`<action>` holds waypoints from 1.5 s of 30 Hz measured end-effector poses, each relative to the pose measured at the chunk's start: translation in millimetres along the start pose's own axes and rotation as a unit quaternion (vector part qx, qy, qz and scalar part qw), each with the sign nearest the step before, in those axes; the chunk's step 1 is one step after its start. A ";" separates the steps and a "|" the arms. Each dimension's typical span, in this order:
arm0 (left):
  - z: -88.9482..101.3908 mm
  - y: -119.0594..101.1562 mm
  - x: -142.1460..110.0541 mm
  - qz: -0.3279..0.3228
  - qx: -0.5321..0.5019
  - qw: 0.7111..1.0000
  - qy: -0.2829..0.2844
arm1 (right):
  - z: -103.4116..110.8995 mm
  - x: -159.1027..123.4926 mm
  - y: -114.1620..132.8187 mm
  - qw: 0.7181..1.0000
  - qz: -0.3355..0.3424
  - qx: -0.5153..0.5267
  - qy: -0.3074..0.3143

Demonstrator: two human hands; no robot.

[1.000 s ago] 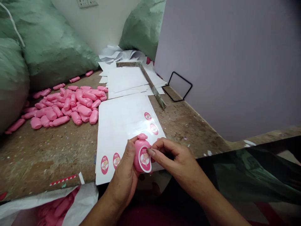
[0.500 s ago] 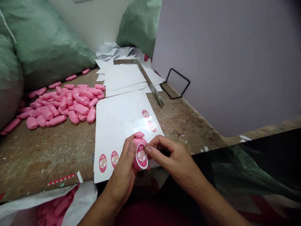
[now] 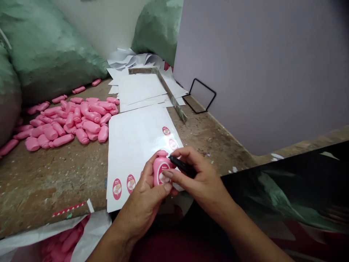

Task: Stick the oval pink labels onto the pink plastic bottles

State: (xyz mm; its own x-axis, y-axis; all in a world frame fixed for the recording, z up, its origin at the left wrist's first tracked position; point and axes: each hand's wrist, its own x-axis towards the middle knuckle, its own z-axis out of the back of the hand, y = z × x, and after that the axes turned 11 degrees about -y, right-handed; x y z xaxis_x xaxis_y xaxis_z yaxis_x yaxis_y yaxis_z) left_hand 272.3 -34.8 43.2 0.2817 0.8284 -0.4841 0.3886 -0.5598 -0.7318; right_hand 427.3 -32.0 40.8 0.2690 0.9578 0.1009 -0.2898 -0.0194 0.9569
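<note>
From the head camera, the left hand [image 3: 144, 207] curls its fingers closed around a small pink plastic bottle [image 3: 160, 168], held just above a white glossy sheet of pink oval labels [image 3: 131, 145] on a worn, paint-flecked wooden bench [image 3: 54, 182], while the right hand [image 3: 201, 178] pinches a slim black tool [image 3: 183, 166], its tip beside the bottle's shoulder. The smooth plastic could slip from those fingers if the grip eases, or the tool's tip could scrape the bottle's printed face if pressed carelessly, and a dropped bottle could roll towards the heap of pink plastic bottles [image 3: 71, 123]
</note>
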 end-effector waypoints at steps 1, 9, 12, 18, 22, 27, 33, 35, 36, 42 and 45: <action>1.0 0.6 -0.8 0.003 0.003 1.000 -0.002 | -2.6 1.6 0.1 1.000 -0.014 0.021 0.012; 4.0 -6.4 0.8 0.045 -0.029 0.999 -0.004 | -7.4 12.6 -7.1 0.995 -0.023 0.087 -0.044; 20.6 -16.6 -5.0 0.014 0.005 0.999 -0.047 | -7.7 11.4 -7.8 0.997 -0.014 0.053 -0.045; 141.8 -70.8 -105.8 -0.055 0.381 0.877 -0.288 | -3.8 18.9 -14.7 0.999 -0.005 -0.007 -0.051; 199.4 -97.7 -153.2 -0.099 0.566 0.705 -0.415 | -1.2 22.8 -29.0 0.996 -0.020 -0.053 -0.065; 195.7 -130.2 -56.4 -0.314 0.666 0.575 -0.357 | -7.1 20.5 -54.7 0.994 0.000 -0.094 -0.061; 183.4 -166.8 66.5 -0.335 0.687 0.578 -0.286 | -8.1 7.1 -38.9 0.993 0.028 -0.116 0.004; 176.7 -166.7 74.8 -0.334 0.683 0.593 -0.265 | -7.9 2.8 -27.5 0.988 0.031 -0.143 0.040; 173.9 -166.1 74.1 -0.332 0.679 0.601 -0.259 | -8.1 1.8 -23.3 0.985 0.037 -0.157 0.057; 168.5 -159.5 46.6 -0.327 0.563 0.665 -0.366 | -6.3 4.6 -20.6 0.956 0.121 -0.258 0.072; 161.2 -155.4 38.1 -0.318 0.330 0.766 -0.451 | -6.6 7.0 -23.9 0.934 0.161 -0.309 0.081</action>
State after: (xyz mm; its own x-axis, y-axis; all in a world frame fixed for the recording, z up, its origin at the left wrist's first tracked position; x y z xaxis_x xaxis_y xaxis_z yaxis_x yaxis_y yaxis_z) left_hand 81.3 86.6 61.1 -0.6167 0.7717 0.1551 -0.4162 -0.1525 -0.8964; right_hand 430.0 -22.9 16.8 -0.0513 0.9626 0.2661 -0.8203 -0.1926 0.5385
